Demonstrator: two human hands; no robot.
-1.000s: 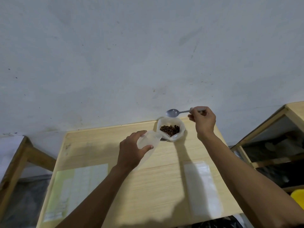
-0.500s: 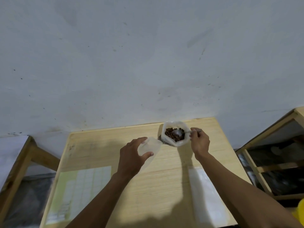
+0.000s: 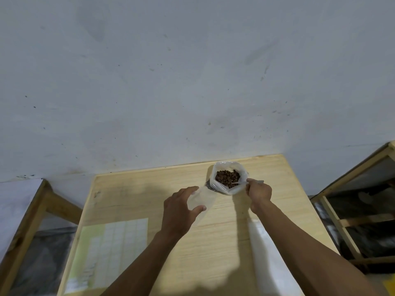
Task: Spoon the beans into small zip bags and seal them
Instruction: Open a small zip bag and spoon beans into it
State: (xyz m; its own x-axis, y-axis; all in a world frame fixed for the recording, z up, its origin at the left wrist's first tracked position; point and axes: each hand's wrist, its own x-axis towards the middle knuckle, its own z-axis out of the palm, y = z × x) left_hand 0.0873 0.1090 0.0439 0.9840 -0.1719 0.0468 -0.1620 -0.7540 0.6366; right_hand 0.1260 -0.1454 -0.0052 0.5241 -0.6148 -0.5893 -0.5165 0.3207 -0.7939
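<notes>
A white plastic bag [image 3: 217,184] full of brown beans [image 3: 227,176] stands open at the far side of the wooden table [image 3: 213,253]. My right hand [image 3: 259,192] grips a metal spoon [image 3: 239,183] by its handle, the bowl dipped in the beans. My left hand [image 3: 178,210] holds a small clear zip bag [image 3: 202,202] with its mouth held apart, just left of the bean bag. I cannot tell if beans are in the small bag.
A green and white printed sheet [image 3: 111,253] lies on the table's left part. Flat clear zip bags [image 3: 267,253] lie by my right forearm. A grey wall rises behind. Wooden frames stand at left [image 3: 25,227] and right [image 3: 342,221].
The spoon came down from above the bean bag into the beans. The view tilted, so the table sits lower. My left hand kept hold of the small bag.
</notes>
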